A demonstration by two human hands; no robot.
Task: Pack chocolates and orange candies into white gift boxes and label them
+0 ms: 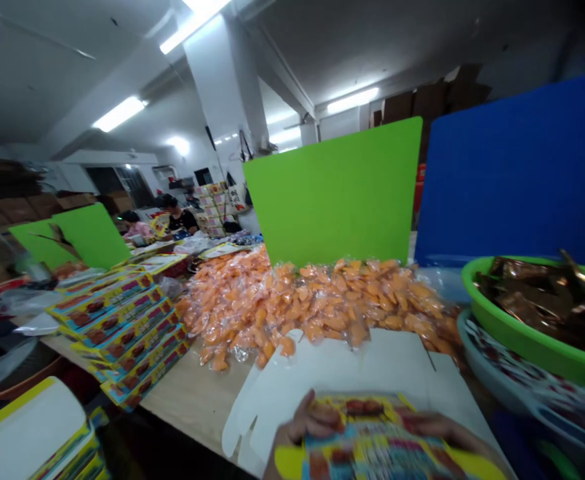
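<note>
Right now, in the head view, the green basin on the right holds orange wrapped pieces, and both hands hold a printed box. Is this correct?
No: the head view shows the green basin holding shiny brown foil packets, while the orange wrapped pieces lie heaped on the table. The left hand and right hand do hold the printed box.

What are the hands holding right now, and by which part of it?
The left hand and right hand hold a printed cardboard carton by its two opposite side edges.

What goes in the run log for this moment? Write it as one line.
left hand: holding printed carton | right hand: holding same carton | nearby: wrapped orange sweets; stacked printed boxes
</note>
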